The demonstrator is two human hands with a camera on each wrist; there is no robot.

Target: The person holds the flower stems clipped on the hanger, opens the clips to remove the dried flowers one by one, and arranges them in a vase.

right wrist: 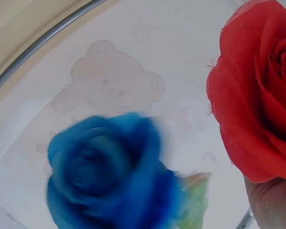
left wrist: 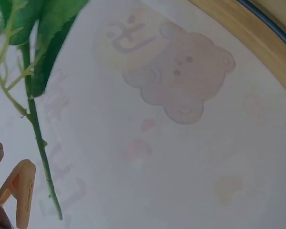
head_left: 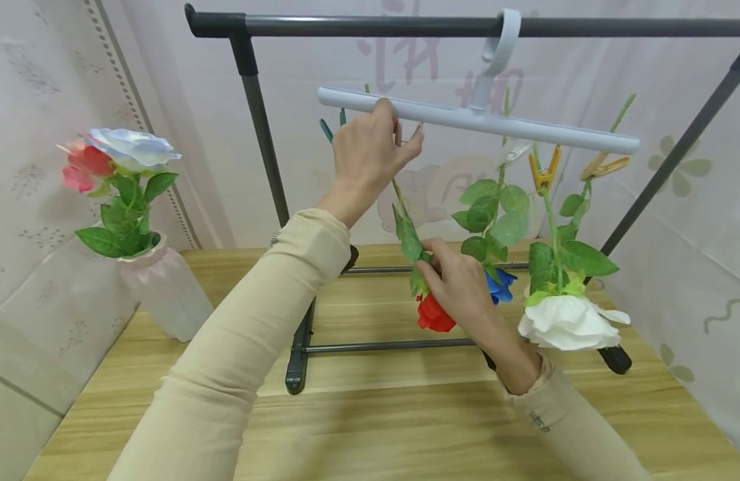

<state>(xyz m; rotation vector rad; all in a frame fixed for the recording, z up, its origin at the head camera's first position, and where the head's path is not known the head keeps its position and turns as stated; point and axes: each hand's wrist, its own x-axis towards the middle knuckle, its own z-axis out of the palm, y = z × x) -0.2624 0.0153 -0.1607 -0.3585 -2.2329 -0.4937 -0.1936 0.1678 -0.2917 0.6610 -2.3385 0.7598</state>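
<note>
My left hand (head_left: 370,150) is up at the left half of a white hanger (head_left: 442,117), pinching a clothespin; the tan clothespin (left wrist: 24,191) shows beside the fingertips in the left wrist view. Lower down, my right hand (head_left: 460,280) grips a red rose (head_left: 434,314) just above its bloom, by the stem and leaves. That rose hangs head down, its stem rising behind the left hand to the hanger. A blue rose (right wrist: 100,171) and a white rose (head_left: 568,324) also hang upside down, to the right. A yellow clothespin (head_left: 545,172) holds the white rose's stem.
The hanger hooks over a dark rack bar (head_left: 370,27). Teal clothespin handles (head_left: 326,130) stick out left of my left hand. A pink-white vase (head_left: 165,290) with artificial flowers stands at the left of the wooden table (head_left: 370,414). Patterned curtains surround it.
</note>
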